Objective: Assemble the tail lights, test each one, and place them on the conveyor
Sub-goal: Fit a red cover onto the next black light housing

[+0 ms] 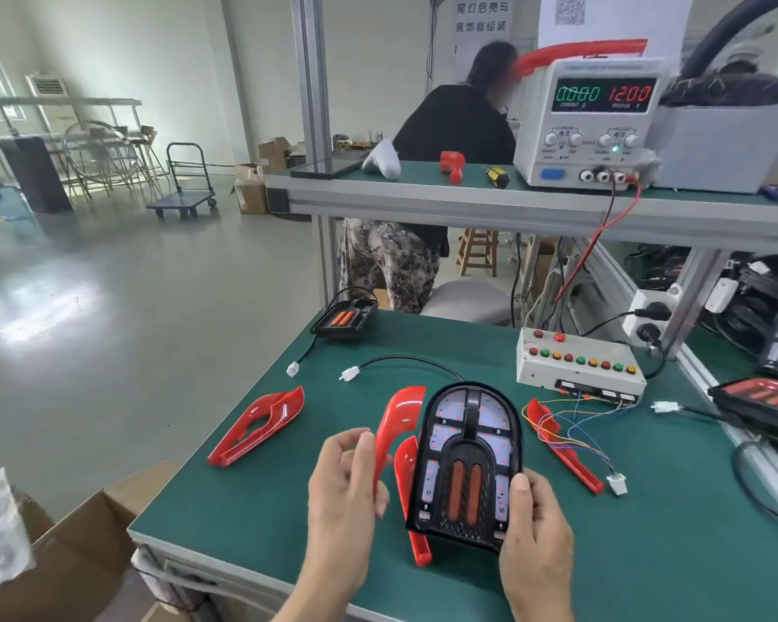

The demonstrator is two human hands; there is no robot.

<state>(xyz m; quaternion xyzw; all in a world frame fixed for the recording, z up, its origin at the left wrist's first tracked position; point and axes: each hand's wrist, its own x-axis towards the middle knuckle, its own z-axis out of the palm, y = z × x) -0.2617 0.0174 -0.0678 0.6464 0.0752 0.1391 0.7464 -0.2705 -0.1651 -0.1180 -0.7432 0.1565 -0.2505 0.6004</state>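
Nearest to me, my right hand grips the black tail light housing at its lower right corner, thumb curled over the face, tilting it up off the green bench. Its long axis runs away from me, rounded end far and flat end near.

Just left of it, my left hand pinches a red trim piece between thumb and fingers, holding it roughly upright along the housing's left edge, its curved tip pointing away. Trim and housing lie side by side with axes nearly parallel. I judge the coming move turns on that: the trim must swing rightward onto the housing's left flank, so the left hand, already on that side, is the one to bring it in.

A second red piece lies under the housing. Farther left rests a joined red frame, and to the right another red strip tangled with coloured wires.

Beyond, the white tester box with its row of buttons waits, and the housing's cable and white plug lie loose towards it.
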